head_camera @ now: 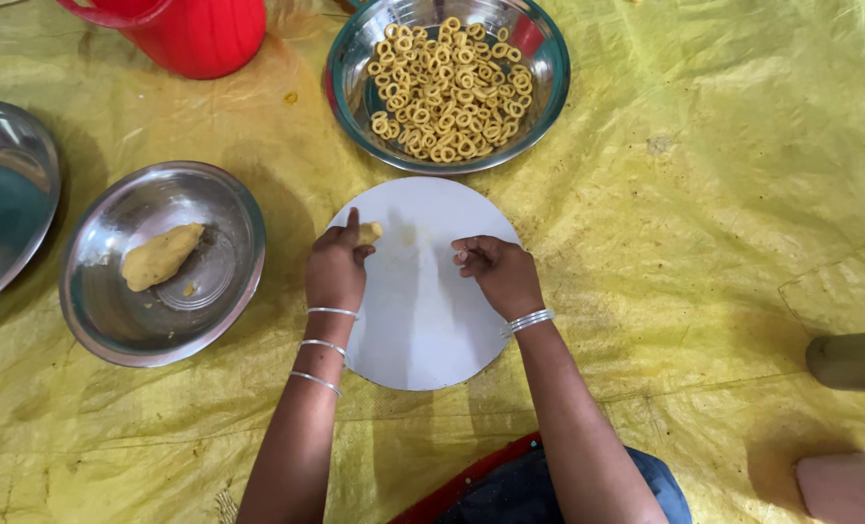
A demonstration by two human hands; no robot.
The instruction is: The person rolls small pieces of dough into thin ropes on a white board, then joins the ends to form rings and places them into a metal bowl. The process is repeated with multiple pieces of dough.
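Both hands are working over a round white board (423,320) lying on a yellow sheet (695,243). The left hand (335,272) is curling its fingers around a small dough piece (370,232), pinching it at the board's left edge. The right hand (499,272) is hovering loosely curled, fingertips drawn together; whether it is holding anything I cannot tell. To the left, a steel bowl (112,330) is holding a dough lump (161,256). Farther off, another bowl (549,68) is holding dough rings (449,87), beside a red jug (199,39).
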